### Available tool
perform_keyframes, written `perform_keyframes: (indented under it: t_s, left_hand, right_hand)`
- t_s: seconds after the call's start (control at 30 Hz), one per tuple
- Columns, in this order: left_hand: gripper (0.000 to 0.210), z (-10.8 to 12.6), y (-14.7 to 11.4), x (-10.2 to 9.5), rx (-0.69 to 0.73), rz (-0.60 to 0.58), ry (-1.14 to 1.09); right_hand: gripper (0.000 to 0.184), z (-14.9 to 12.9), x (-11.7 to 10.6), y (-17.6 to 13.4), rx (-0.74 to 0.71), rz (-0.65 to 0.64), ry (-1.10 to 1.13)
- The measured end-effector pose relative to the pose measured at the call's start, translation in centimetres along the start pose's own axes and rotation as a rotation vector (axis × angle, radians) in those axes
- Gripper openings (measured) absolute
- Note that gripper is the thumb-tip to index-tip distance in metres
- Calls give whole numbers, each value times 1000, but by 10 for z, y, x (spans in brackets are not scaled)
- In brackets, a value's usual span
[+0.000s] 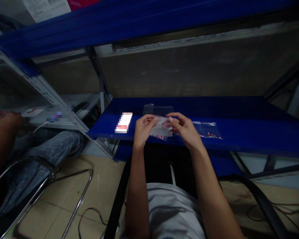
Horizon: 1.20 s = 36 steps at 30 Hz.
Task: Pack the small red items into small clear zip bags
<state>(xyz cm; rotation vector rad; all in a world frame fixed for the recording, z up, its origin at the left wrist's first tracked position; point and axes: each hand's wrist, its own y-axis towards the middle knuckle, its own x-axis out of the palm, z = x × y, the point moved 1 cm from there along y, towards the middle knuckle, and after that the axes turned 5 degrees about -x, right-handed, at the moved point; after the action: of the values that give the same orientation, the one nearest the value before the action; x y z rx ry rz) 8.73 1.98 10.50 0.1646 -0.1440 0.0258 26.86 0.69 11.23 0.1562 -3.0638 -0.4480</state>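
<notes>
Between my two hands is a small clear plastic bag [161, 130], held up over the front part of the blue shelf. My left hand [144, 127] pinches its left upper side with thumb and finger. On the other side, my right hand [183, 127] has its fingertips closed on the bag's right upper part. Below the held bag, another clear bag with pink beads [160, 137] lies at the shelf's front edge. To the right rest more clear bags with pink beads [210, 131]. Behind my hands lie flat clear bags [161, 110] that look unfilled.
A lit phone [124, 122] lies left of my hands on the blue shelf [251, 129]. A blue beam [139, 23] crosses above. At the left, a co-worker's hands [7, 119] are beside a grey shelf [87, 99]. A metal-framed chair [77, 186] and cables [92, 209] are below.
</notes>
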Motion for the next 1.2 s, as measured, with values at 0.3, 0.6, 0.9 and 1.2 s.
perform_keyframes:
  t_s: [0.3, 0.6, 0.9, 1.2]
  left_hand:
    - [32, -6, 1, 3, -85, -14, 28]
    - [27, -5, 2, 2, -59, -89, 39]
    - [24, 1, -1, 1, 19, -111, 54]
    - [22, 0, 0, 0, 5, -109, 104]
  right_hand:
    - [43, -3, -8, -4, -54, 33, -127]
    - [41, -2, -9, -4, -136, 53, -248]
    - [32, -7, -6, -6, -199, 100, -222]
    - [34, -3, 0, -4, -163, 58, -158]
